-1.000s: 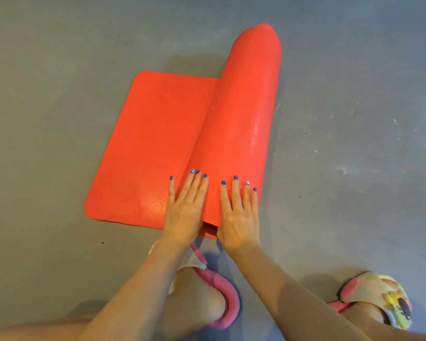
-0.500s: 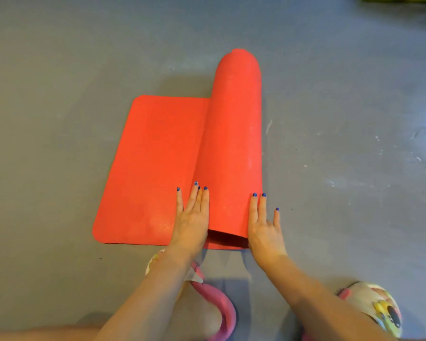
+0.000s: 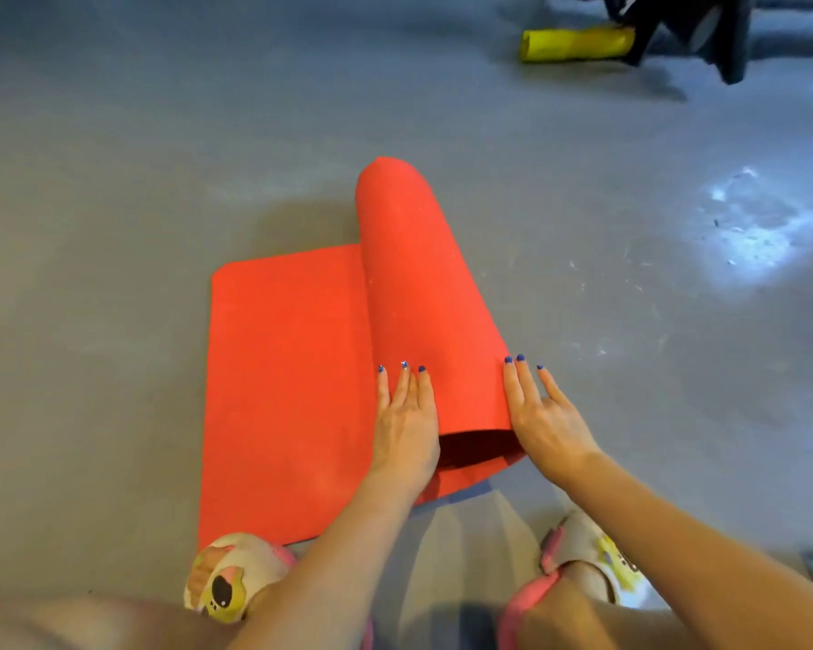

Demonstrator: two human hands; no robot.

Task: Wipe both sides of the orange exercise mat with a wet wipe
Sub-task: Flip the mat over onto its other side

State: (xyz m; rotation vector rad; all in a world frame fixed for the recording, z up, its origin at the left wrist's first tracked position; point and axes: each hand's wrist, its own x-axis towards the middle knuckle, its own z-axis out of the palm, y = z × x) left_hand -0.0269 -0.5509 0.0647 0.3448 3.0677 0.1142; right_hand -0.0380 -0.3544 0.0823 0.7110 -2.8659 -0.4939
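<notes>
Pressing flat against the near end of the rolled part of the orange mat point(image 3: 423, 293), the left hand point(image 3: 407, 422) lies with its fingers straight on the roll's left flank, its grip apart. The right hand point(image 3: 543, 415) rests on the roll's right flank, fingers straight and spread, grip likewise apart. Left of the roll, the mat's flat part lies unrolled on the grey floor point(image 3: 113, 227). Two patterned slippers point(image 3: 228, 581) show at the bottom. Far back, a yellow roll point(image 3: 576, 44) lies on the floor.

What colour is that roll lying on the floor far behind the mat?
Yellow: the roll shows in the head view, top right.
</notes>
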